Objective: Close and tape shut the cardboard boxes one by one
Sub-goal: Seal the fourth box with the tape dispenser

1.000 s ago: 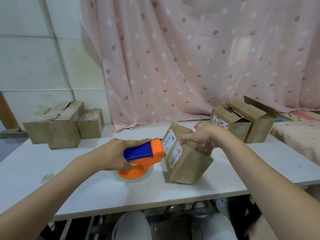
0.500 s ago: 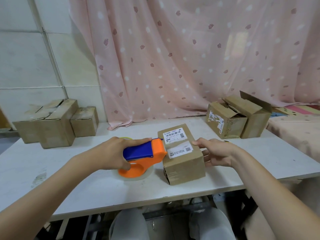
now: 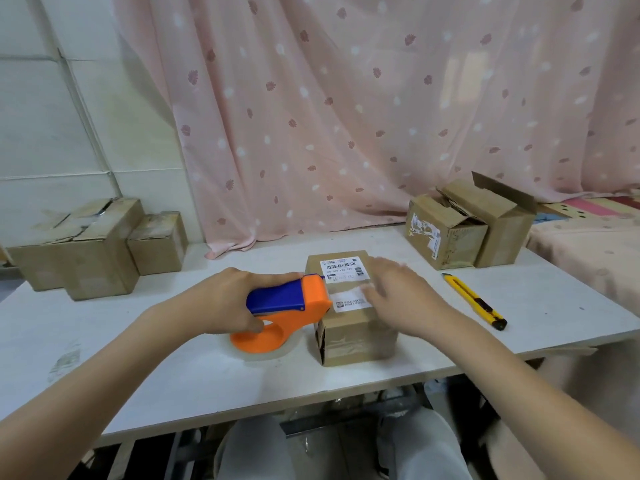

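A small closed cardboard box [image 3: 356, 337] with two white shipping labels on top stands near the table's front middle. My left hand [image 3: 225, 299] grips the blue handle of an orange tape dispenser [image 3: 287, 313], whose nose touches the box's left top edge. My right hand [image 3: 398, 292], blurred, lies flat with straight fingers over the right part of the box top. Two open-flapped boxes [image 3: 467, 226] stand at the back right of the table.
Several brown boxes [image 3: 97, 247] sit at the back left by the wall. A yellow utility knife [image 3: 474, 301] lies right of the labelled box. A white table [image 3: 173, 368] carries everything; a pink curtain [image 3: 346, 116] hangs behind it.
The box was tipped on an edge, then set down flat with labels up. My right hand moved from the box's right side onto its top. The dispenser stayed put.
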`<move>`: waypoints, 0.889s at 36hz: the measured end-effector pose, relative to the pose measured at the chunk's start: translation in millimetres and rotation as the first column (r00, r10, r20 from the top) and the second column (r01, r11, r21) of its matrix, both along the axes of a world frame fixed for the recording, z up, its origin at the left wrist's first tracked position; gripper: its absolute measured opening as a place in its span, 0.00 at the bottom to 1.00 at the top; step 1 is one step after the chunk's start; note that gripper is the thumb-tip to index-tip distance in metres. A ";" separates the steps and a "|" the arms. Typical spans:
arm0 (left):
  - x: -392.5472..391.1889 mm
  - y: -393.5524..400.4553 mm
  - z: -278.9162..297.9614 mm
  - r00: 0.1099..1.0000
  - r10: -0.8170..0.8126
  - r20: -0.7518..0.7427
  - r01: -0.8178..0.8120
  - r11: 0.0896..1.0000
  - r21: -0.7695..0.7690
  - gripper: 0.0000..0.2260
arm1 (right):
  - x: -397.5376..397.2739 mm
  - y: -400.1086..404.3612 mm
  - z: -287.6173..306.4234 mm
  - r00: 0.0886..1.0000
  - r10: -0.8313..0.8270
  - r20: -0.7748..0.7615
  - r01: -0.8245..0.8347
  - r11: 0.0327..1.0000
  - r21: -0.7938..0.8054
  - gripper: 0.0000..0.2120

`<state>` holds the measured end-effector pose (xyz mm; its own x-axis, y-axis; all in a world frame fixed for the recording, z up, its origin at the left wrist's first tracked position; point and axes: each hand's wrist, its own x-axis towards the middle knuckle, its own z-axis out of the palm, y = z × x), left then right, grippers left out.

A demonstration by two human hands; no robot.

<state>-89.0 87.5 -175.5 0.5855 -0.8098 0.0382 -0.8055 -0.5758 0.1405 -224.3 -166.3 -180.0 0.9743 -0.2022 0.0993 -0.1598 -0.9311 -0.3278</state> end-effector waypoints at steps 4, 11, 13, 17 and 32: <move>-2.1 -0.3 2.2 1.000 0.008 -0.004 -0.008 1.000 0.015 0.41 | -1.9 24.9 -9.4 0.976 0.178 -0.123 -0.192 0.975 -0.113 0.35; -1.2 5.7 1.6 1.000 -0.004 -0.031 0.004 1.000 0.007 0.42 | -4.8 24.2 -29.5 0.976 0.181 -0.119 -0.209 0.928 -0.307 0.38; 0.9 9.5 0.4 0.999 -0.007 -0.038 0.007 1.000 -0.004 0.42 | -5.0 24.8 -29.7 0.977 0.172 -0.125 -0.204 0.928 -0.311 0.38; 2.8 13.9 -0.5 0.999 -0.014 -0.050 0.014 1.000 -0.005 0.42 | -5.7 27.6 -27.4 0.977 0.163 -0.139 -0.199 0.931 -0.307 0.38; 12.2 63.7 4.7 0.995 0.084 0.045 -0.087 0.994 0.065 0.39 | 27.3 60.2 -3.1 0.970 -0.140 -0.199 0.113 0.984 -0.139 0.33</move>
